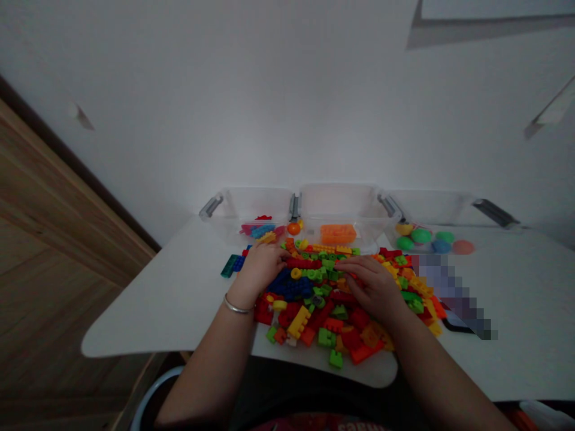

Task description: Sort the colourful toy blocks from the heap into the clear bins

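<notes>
A heap of colourful toy building bricks (299,322) covers the middle of the white table. My left hand (265,263), a silver bangle at its wrist, rests over the heap's left side. Its fingers are loosely bent and partly hidden, with the tips beside a long red brick (303,263). From the right, my right hand (372,284) reaches over the heap, fingers stretched out and thumb apart. Its fingertips touch or nearly touch light green bricks (327,264). Below the left hand lie dark blue bricks (291,287). I see no brick clearly gripped in either hand.
Along the wall stand three clear plastic boxes: the left box (256,197) holds red and blue pieces, the middle box (336,197) an orange block (338,233), the right box (433,203) coloured balls (421,236). A blurred-out flat object (449,293) lies right of the heap.
</notes>
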Available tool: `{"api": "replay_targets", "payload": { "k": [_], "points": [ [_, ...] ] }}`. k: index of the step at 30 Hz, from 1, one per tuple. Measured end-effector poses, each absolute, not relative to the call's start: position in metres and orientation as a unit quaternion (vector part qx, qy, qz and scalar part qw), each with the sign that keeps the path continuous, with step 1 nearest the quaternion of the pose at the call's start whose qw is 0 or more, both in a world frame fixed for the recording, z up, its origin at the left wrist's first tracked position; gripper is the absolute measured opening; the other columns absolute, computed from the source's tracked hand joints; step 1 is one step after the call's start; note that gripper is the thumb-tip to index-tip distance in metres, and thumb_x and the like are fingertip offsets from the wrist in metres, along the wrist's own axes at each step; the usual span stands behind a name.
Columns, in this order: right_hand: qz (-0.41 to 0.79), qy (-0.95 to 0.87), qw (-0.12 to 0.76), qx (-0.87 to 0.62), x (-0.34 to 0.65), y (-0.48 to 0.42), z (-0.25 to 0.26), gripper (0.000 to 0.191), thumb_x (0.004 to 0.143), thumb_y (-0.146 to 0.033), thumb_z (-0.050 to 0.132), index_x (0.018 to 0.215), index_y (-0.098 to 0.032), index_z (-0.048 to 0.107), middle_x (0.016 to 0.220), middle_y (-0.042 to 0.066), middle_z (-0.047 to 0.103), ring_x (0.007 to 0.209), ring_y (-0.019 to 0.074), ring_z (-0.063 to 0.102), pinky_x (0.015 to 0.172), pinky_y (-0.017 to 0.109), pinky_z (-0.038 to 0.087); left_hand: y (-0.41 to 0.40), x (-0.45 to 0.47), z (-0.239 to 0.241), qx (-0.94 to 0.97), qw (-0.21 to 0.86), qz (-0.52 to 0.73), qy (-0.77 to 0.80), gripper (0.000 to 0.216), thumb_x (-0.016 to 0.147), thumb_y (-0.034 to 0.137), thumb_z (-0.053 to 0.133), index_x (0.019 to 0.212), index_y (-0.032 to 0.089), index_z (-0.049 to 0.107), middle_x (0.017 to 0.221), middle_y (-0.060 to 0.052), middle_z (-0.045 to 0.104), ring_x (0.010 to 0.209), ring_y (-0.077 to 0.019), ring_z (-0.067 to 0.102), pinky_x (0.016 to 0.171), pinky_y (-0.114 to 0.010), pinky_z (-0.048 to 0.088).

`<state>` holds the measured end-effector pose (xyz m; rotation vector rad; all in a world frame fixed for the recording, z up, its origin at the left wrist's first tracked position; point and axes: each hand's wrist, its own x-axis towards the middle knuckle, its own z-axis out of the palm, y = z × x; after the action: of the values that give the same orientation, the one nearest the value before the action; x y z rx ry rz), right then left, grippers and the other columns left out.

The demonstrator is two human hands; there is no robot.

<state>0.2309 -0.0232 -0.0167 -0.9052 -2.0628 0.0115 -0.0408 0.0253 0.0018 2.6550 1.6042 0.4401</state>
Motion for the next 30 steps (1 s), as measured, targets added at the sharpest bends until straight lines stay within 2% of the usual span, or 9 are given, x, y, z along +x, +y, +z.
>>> {"api": "replay_targets", "payload": {
  "k": [6,14,18,24,30],
  "points": [
    [0.005,-0.828,0.431,-0.360,0.231,-0.023,-0.017,0.024,0.088,-0.018,0.052,0.104,-0.025,0.069,0.099,0.006,0.072,0.092,0.0191,0.067,0.082,0.038,0.057,0.025,-0.039,0.000,0.853,-0.006,0.120,0.508,0.020,0.081,0.015,0.061,0.093,0.025,0.075,0.091,-0.006,0.074,0.092,-0.0256,0.066,0.093,-0.045,0.043],
    [0.000,-0.826,0.436,-0.358,0.231,-0.023,-0.017,0.024,0.088,-0.018,0.052,0.104,-0.026,0.069,0.099,0.005,0.072,0.091,0.0189,0.067,0.081,0.037,0.057,0.029,-0.039,0.004,0.845,0.055,0.187,0.498,0.017,0.082,0.020,0.062,0.091,0.027,0.075,0.088,-0.004,0.075,0.086,-0.0229,0.067,0.088,-0.040,0.047],
    [-0.032,-0.819,0.450,-0.354,0.231,-0.022,-0.015,0.024,0.087,-0.014,0.054,0.103,-0.025,0.068,0.100,0.005,0.072,0.092,0.0193,0.065,0.082,0.039,0.055,0.030,-0.036,0.004,0.819,0.082,0.267,0.502,0.016,0.082,0.020,0.063,0.093,0.026,0.073,0.093,-0.004,0.075,0.090,-0.0232,0.067,0.092,-0.043,0.047],
    [-0.039,-0.800,0.470,-0.370,0.232,-0.023,-0.014,0.024,0.085,-0.014,0.055,0.101,-0.025,0.069,0.101,0.005,0.071,0.095,0.0208,0.064,0.085,0.042,0.053,0.025,-0.032,0.013,0.754,0.143,0.418,0.487,0.019,0.084,0.021,0.059,0.098,0.023,0.071,0.099,-0.005,0.072,0.093,-0.0208,0.068,0.087,-0.039,0.053],
    [-0.041,-0.809,0.463,-0.360,0.232,-0.022,-0.014,0.023,0.086,-0.012,0.055,0.102,-0.024,0.067,0.101,0.005,0.071,0.095,0.0201,0.063,0.085,0.040,0.052,0.026,-0.041,0.019,0.603,0.068,0.610,0.509,0.021,0.084,0.028,0.060,0.100,0.019,0.071,0.100,-0.005,0.073,0.097,-0.0187,0.066,0.093,-0.035,0.050]
  ]
}}
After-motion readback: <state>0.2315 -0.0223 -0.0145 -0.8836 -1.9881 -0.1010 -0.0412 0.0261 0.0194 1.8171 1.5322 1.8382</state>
